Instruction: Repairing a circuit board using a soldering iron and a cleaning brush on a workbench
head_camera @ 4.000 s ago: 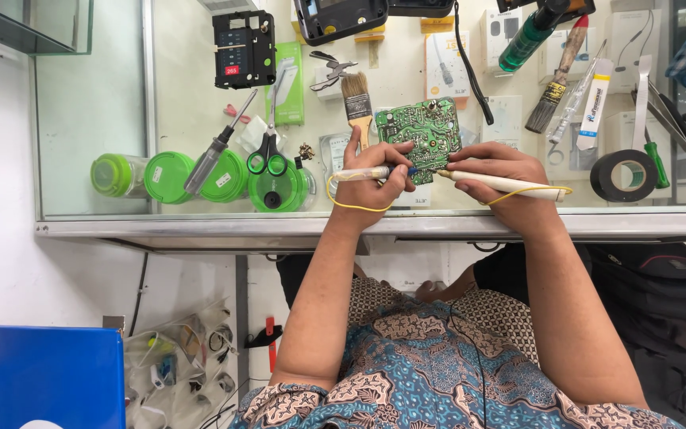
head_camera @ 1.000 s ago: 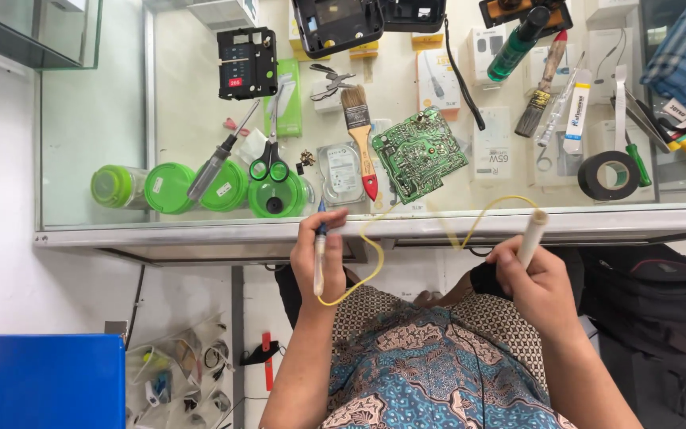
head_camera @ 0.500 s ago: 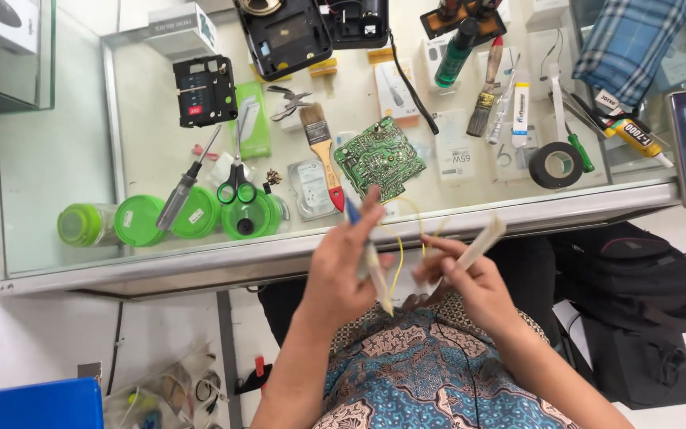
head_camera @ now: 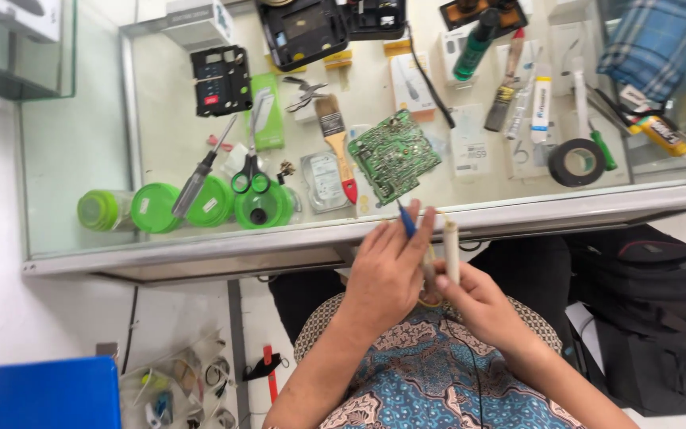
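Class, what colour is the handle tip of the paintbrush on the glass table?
Red; the paintbrush shows best in the head view.

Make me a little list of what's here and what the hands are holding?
place: glass table
left hand: holds a blue-tipped tool
right hand: holds a cream probe upright
wire: yellow wire between the hands
on table: green circuit board, paintbrush, scissors, screwdriver, green lids, tape roll

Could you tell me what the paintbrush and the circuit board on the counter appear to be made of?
Paintbrush: pale handle with a red tip, probably bare wood, a dull metal band, dark bristles. Circuit board: green, likely rigid laminate, studded with small components and solder points; matte.
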